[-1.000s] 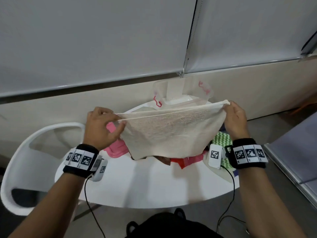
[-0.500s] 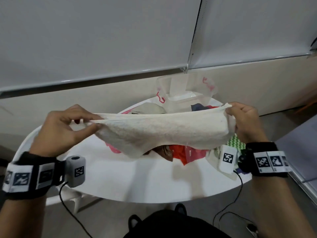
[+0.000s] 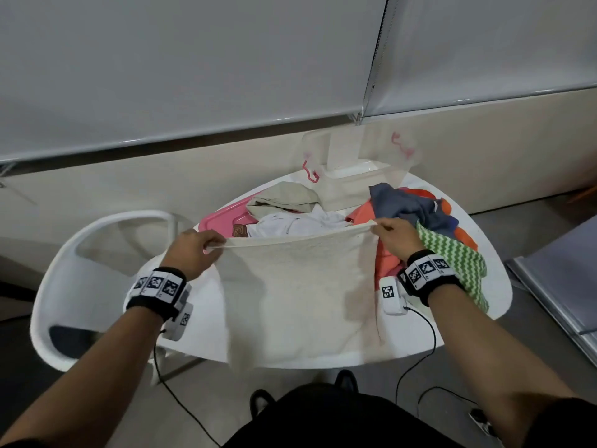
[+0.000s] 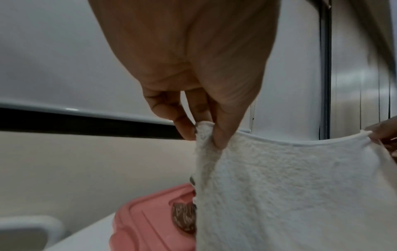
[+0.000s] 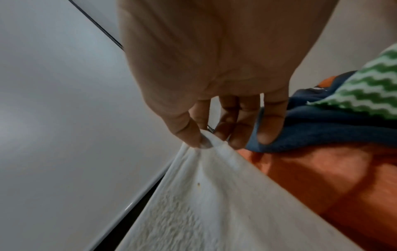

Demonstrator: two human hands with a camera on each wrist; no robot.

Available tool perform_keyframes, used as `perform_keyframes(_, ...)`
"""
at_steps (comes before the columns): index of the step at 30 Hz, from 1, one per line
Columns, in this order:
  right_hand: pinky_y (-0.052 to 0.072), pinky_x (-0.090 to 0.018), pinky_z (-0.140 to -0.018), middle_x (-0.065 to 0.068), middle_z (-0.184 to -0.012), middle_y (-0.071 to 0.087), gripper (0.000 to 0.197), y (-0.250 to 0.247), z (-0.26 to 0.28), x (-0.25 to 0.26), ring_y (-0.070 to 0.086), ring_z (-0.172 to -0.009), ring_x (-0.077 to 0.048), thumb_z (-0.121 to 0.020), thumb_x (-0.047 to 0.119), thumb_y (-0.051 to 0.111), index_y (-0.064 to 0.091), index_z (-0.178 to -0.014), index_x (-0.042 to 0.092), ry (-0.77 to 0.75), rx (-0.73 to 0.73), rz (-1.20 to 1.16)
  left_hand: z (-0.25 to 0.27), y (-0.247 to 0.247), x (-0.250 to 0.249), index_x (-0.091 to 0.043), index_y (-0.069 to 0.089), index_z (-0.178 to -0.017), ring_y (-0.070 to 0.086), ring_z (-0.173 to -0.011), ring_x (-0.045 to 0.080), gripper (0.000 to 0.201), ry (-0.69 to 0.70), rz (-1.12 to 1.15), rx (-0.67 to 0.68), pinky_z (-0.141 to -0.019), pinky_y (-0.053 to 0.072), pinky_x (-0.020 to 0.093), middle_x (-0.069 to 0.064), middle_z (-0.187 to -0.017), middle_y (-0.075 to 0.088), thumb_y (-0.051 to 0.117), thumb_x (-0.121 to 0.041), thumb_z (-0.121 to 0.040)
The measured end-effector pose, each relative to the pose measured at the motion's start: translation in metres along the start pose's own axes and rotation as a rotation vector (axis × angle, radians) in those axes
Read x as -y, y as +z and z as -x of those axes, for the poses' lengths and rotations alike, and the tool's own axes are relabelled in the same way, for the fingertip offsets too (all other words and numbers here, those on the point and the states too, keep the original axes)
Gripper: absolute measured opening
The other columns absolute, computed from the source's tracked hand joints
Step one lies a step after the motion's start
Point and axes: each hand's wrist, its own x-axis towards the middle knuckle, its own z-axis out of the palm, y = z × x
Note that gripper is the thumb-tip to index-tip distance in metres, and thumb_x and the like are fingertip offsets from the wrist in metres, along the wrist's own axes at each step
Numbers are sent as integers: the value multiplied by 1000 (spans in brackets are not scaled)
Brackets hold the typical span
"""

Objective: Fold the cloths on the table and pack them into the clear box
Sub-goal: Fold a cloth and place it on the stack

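A cream terry cloth (image 3: 297, 292) hangs stretched between both hands over the near part of the white table (image 3: 445, 337), its lower edge past the table's front rim. My left hand (image 3: 206, 242) pinches its top left corner (image 4: 204, 134) between thumb and fingers. My right hand (image 3: 386, 229) pinches the top right corner (image 5: 204, 141). Behind the cloth lies a heap of cloths: beige (image 3: 284, 198), white (image 3: 297, 223), blue (image 3: 403, 205), orange (image 5: 311, 178) and green zigzag (image 3: 452, 266). The clear box (image 3: 352, 169) stands at the table's far edge.
A pink lid (image 3: 223, 219) lies on the table's left side, partly under the heap, also low in the left wrist view as the pink lid (image 4: 150, 224). A white chair (image 3: 87, 273) stands left of the table. Cables hang from both wrist cameras toward the floor.
The cloth was held up nearly flat and level; now both hands have come lower and closer to the table, and the cloth hangs down full length in front of the heap.
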Motion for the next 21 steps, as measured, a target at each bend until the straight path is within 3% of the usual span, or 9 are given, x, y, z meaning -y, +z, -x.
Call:
perform_keyframes(3, 46, -33, -100, -6, -117, 67, 30, 10, 2, -10, 61, -111, -22, -96, 20, 60, 68, -124, 11, 30, -22, -4, 3, 19, 5, -24, 65, -119, 63, -88, 27, 39, -79, -12, -60, -80, 51, 37, 3, -87, 72, 74, -20, -82)
perform_keyframes(5, 51, -33, -95, -3, -107, 70, 30, 14, 4, -18, 64, -99, -19, -95, 21, 60, 68, -123, 13, 75, -29, -35, 7, 25, 6, -24, 66, -123, 62, -88, 31, 43, -98, -34, -95, -82, 52, 40, 8, -86, 71, 75, -20, -81)
perform_keyframes(7, 55, -24, -67, 2, -76, 67, 22, 16, 11, -22, 60, -66, -13, -96, 17, 60, 71, -114, 13, 102, -11, -94, 13, 30, 7, -21, 74, -110, 63, -82, 35, 31, -71, -72, -127, -79, 53, 42, 13, -77, 69, 75, -19, -79)
perform_keyframes(8, 50, -21, -53, 0, -65, 65, 17, 17, 16, -23, 55, -53, -15, -96, 14, 59, 72, -107, 12, 117, 6, -121, 16, 33, 7, -20, 76, -103, 63, -78, 36, 25, -51, -94, -134, -76, 54, 42, 15, -73, 68, 74, -21, -78)
perform_keyframes(9, 47, -21, -47, -3, -62, 66, 16, 18, 20, -25, 53, -48, -19, -95, 11, 57, 72, -101, 11, 133, 16, -139, 20, 36, 7, -20, 77, -100, 63, -76, 36, 25, -44, -107, -127, -75, 54, 42, 15, -71, 67, 70, -26, -77)
perform_keyframes(12, 56, -30, -55, -10, -78, 75, 19, 27, 31, -36, 65, -56, -28, -93, 7, 53, 71, -87, 5, 198, 29, -219, 32, 50, 9, -23, 77, -101, 64, -79, 32, 25, -45, -127, -42, -77, 51, 40, 9, -75, 70, 72, -29, -78)
perform_keyframes(14, 58, -35, -61, -12, -83, 75, 16, 35, 40, -47, 68, -61, -28, -91, 4, 54, 68, -83, 3, 282, 47, -288, 42, 62, 11, -24, 76, -102, 64, -85, 28, 25, -38, -157, 11, -79, 48, 39, 2, -79, 73, 77, -27, -77)
perform_keyframes(18, 50, -26, -56, -9, -83, 76, 6, 50, 65, -73, 70, -61, -21, -89, 5, 62, 67, -89, 1, 375, 126, -283, 65, 85, 16, -27, 75, -99, 62, -86, 24, 24, -61, -175, 87, -79, 43, 38, -5, -78, 72, 77, -30, -76)
perform_keyframes(21, 51, -26, -57, -11, -83, 76, 4, 60, 83, -96, 71, -64, -20, -85, 5, 67, 66, -81, 6, 434, 187, -236, 82, 102, 19, -27, 75, -98, 61, -86, 24, 22, -84, -156, 137, -78, 43, 38, -7, -78, 71, 76, -26, -76)
